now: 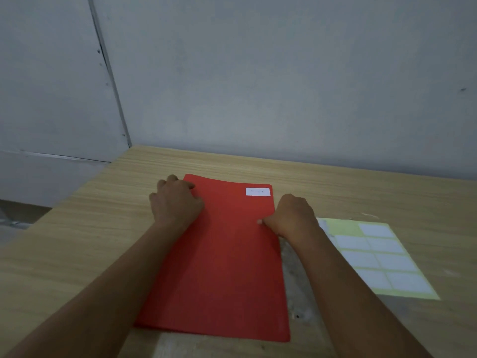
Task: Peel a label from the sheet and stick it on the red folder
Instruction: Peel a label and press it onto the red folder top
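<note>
flat red paper folder (222, 264) is lying on the pale wood-grain table (90, 228), a white rectangular label (257, 191) sticking near its far right corner. left hand (175, 202) is pressing its far left corner, fingers curled; right hand (291, 215) is pinching its right edge. the yellow-backed label sheet (379, 257) is lying to the right.

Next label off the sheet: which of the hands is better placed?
Right, probably. The right hand rests at the red folder's right edge, beside the label sheet. The left hand sits on the folder's far-left corner, across from it.
</note>
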Tool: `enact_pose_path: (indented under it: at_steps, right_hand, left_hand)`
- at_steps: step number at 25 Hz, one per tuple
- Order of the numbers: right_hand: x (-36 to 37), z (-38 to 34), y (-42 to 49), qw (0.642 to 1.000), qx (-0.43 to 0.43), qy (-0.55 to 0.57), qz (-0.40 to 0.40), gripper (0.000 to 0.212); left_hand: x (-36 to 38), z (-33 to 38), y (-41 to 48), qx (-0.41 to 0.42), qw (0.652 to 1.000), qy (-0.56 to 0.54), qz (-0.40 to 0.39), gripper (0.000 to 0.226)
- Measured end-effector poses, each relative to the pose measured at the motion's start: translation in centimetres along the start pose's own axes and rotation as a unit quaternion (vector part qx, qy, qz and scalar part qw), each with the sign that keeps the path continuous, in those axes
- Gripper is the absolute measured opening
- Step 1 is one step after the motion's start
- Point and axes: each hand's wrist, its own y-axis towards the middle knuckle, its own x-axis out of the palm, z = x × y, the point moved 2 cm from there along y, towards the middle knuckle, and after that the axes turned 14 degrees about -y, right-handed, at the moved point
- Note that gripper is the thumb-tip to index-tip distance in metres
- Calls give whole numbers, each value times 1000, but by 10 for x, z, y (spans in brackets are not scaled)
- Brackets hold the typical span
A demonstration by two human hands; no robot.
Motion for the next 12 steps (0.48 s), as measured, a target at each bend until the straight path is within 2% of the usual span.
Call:
enact_pose_path:
  at_steps: [2, 5, 12]
  right_hand:
    - [2, -4, -6, 1000, -5, -12, -11, 64]
    - [6, -8, -12, 1000, 4, -11, -20, 63]
    - [14, -24, -8, 998, 11, 50, -29, 55]
  left_hand:
    - [-7, -8, -7, -27, 1000, -6, -10, 48]
    - [-10, -18, -16, -61, 998, -18, -20, 55]
    - [-13, -35, -3, -52, 998, -20, -34, 50]
